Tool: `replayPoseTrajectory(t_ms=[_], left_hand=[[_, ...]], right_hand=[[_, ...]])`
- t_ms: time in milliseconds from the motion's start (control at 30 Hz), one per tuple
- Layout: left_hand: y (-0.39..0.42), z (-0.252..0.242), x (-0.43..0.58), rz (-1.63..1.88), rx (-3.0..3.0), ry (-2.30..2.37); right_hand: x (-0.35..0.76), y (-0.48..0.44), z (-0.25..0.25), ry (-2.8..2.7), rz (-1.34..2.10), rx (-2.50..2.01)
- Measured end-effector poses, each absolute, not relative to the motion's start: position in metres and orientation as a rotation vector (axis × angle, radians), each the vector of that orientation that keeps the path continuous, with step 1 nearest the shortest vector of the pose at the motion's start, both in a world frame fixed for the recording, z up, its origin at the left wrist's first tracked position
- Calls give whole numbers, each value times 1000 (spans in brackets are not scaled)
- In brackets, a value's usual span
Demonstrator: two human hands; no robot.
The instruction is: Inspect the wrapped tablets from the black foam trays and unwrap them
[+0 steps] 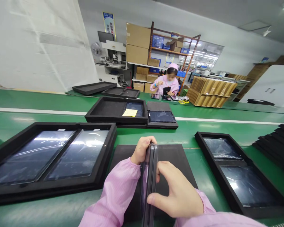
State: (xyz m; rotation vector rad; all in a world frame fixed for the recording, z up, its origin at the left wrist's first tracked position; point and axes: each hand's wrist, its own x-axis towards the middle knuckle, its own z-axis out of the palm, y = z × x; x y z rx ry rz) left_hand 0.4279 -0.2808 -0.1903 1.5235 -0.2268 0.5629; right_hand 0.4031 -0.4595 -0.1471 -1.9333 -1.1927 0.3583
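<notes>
Two thin dark tablet-like devices [151, 176] stand on edge, face to face, above a black foam mat [177, 157]. My left hand [144, 148] is wrapped round their far end, with its fingers over the top corner. On the right side, my right hand [177, 189] touches the devices, its thumb on their near edge and its fingers against the right face, partly hidden behind it. Pink sleeves cover both wrists.
Black foam trays holding screens lie at the left [112, 157] and right [203, 154]. Beyond the mat are another tray [104, 119] with a yellow note [130, 113] and a foam piece bearing a tablet [161, 116]. Dark trays [276, 142] are stacked far right. A person in pink [168, 83] sits opposite.
</notes>
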Motion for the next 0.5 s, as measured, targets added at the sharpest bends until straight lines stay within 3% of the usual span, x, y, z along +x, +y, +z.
replayPoseTrajectory(t_ms=[300,500], left_hand=[[-279,-202,433,703,1530,-121],[-276,-242,453,881,1275,528]], right_hand=[[402,-450,-150,-1182,-15,-2008],[411,-453,-154,-1236,-155,-2030]])
